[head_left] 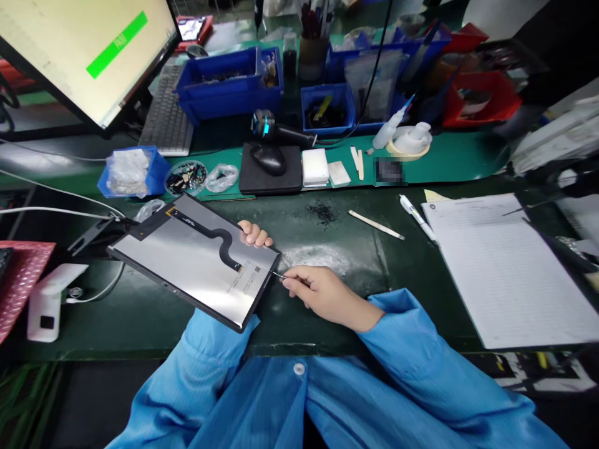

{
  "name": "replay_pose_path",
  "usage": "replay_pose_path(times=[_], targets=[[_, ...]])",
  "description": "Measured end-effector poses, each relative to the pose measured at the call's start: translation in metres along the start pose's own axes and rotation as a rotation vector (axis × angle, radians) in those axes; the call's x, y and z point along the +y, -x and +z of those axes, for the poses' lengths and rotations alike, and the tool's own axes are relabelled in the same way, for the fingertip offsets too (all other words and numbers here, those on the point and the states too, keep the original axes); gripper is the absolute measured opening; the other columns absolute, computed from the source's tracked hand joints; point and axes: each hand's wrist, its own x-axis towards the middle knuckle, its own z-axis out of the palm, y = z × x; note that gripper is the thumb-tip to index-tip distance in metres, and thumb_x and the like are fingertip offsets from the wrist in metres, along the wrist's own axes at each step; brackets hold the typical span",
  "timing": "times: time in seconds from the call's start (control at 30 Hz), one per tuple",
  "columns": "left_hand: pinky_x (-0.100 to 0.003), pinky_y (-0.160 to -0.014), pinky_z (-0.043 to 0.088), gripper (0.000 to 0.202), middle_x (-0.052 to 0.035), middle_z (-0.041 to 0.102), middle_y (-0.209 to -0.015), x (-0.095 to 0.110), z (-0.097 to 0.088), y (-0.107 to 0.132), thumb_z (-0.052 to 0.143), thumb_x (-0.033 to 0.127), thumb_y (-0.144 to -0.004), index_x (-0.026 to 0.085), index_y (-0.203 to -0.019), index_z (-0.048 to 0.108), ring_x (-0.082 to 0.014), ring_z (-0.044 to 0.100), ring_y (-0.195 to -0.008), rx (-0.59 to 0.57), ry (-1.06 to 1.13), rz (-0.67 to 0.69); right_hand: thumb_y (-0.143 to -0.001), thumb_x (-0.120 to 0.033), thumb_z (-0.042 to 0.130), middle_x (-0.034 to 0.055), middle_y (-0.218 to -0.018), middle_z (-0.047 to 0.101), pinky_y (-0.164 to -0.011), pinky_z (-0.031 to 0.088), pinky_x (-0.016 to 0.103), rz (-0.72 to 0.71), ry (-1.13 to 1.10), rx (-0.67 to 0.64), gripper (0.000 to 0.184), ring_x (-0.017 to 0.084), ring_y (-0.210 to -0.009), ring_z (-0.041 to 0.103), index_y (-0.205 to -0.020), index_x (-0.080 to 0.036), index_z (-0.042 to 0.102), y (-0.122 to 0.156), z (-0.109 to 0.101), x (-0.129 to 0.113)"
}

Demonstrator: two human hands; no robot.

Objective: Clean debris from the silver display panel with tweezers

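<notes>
A tablet-sized display panel (196,274), silver on its back with a black flex cable (222,246), is held tilted above the bench. My left hand (255,234) grips it from beneath, its fingertips curled over the far edge; the palm is hidden behind the panel. My right hand (322,293) pinches a thin metal tool like tweezers (279,274). The tool's tip is at the panel's right edge; whether it touches I cannot tell.
Black crumbs (322,214) and a wooden stick (377,224) lie beyond my hands. Paper sheets (510,268) and a pen (418,218) are at right. A mouse (268,159), barcode scanner (283,132) and blue bins (219,84) stand behind. A monitor (84,50) is at upper left.
</notes>
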Motion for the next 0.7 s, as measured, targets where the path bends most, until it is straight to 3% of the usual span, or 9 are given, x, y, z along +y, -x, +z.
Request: replay_pose_path(times=[0.13,0.3,0.4,0.5,0.57,0.7], targets=[[-0.022,-0.058,0.047,0.035,0.0038,0.025,-0.066,-0.001,0.002,0.001,0.035,0.035,-0.103,0.021,-0.072,0.043,-0.0117,0.036,-0.053,0.018,0.025,0.012,-0.098,-0.033,0.058,-0.0029,-0.073,0.069,-0.056,0.041,0.025,0.035,-0.08,0.001,0.014,0.011,-0.055,0.055,-0.102,-0.022,0.066,0.0,0.002,0.004],[-0.022,-0.058,0.047,0.04,0.0035,0.026,-0.066,0.001,0.008,0.002,0.026,0.032,-0.105,0.02,-0.071,0.045,-0.0113,0.037,-0.054,-0.011,0.079,0.002,-0.09,-0.034,0.07,-0.0038,-0.071,0.063,-0.059,0.041,0.026,0.001,-0.029,0.041,0.014,0.013,-0.063,0.056,-0.097,-0.022,0.067,0.0,0.006,0.009],[-0.022,-0.059,0.047,0.041,0.0032,0.027,-0.066,0.004,0.011,0.004,0.026,0.032,-0.106,0.02,-0.071,0.044,-0.0115,0.037,-0.054,0.012,0.06,-0.018,-0.094,-0.03,0.064,-0.0017,-0.077,0.067,-0.064,0.043,0.028,-0.047,0.017,0.05,0.009,0.015,-0.069,0.059,-0.093,-0.022,0.069,-0.001,0.004,0.006],[-0.023,-0.058,0.046,0.042,0.0031,0.026,-0.065,0.005,0.012,0.004,0.026,0.033,-0.106,0.02,-0.069,0.043,-0.0119,0.035,-0.053,0.039,0.034,-0.03,-0.1,-0.031,0.056,0.0003,-0.082,0.07,-0.071,0.044,0.03,-0.109,0.077,0.055,0.02,0.016,-0.076,0.062,-0.088,-0.021,0.07,-0.001,0.0,0.003],[-0.023,-0.058,0.046,0.043,0.0031,0.026,-0.065,0.004,0.012,0.004,0.025,0.034,-0.106,0.02,-0.069,0.043,-0.012,0.035,-0.053,0.051,0.026,-0.029,-0.101,-0.034,0.054,-0.0004,-0.077,0.068,-0.069,0.044,0.029,-0.093,0.069,0.045,0.026,0.016,-0.072,0.061,-0.085,-0.021,0.069,-0.001,0.0,0.003],[-0.023,-0.057,0.046,0.043,0.0028,0.026,-0.065,0.003,0.012,0.004,0.025,0.036,-0.106,0.02,-0.07,0.044,-0.0125,0.035,-0.053,0.059,0.029,-0.001,-0.093,-0.033,0.065,-0.0042,-0.069,0.061,-0.058,0.04,0.026,-0.018,-0.022,0.052,0.012,0.013,-0.061,0.054,-0.098,-0.022,0.069,-0.001,0.004,0.008]])
